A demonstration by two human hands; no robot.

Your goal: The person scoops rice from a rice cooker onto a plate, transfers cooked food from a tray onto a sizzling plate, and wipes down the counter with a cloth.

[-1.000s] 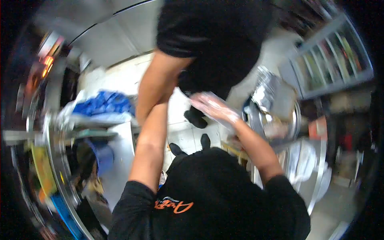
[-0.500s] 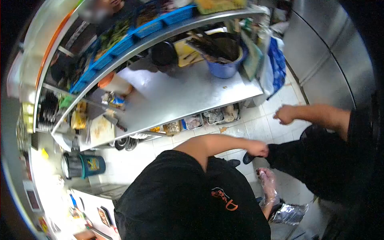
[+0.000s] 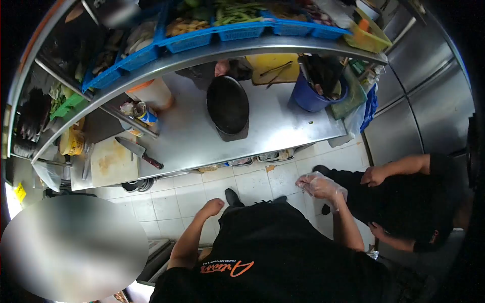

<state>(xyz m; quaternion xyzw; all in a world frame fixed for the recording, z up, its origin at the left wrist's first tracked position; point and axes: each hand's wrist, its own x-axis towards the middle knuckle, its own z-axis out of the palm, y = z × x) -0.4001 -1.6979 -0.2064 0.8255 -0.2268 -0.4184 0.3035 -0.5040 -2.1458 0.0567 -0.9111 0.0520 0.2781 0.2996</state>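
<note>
My left hand (image 3: 212,207) is bare and held over the tiled floor, its fingers curled closed; whether anything is inside is hidden. My right hand (image 3: 323,187) wears a clear plastic glove and hangs over the floor, its fingers bent together; what they hold, if anything, cannot be made out. Ahead of both hands stands a steel table (image 3: 187,136). A dark oval pan (image 3: 228,106) rests on it, with another person's hand (image 3: 222,67) at its far end.
A co-worker in black (image 3: 409,187) stands close on the right. On the table are a knife (image 3: 132,147), a cutting board (image 3: 112,161) and a purple bucket (image 3: 310,96). Blue baskets (image 3: 189,41) of vegetables line the shelf. Steel doors (image 3: 429,111) stand at the right.
My view has turned from the co-worker to face the steel table. The oval pan now lies nearer the table's middle. My hands have moved apart, one on each side of my body.
</note>
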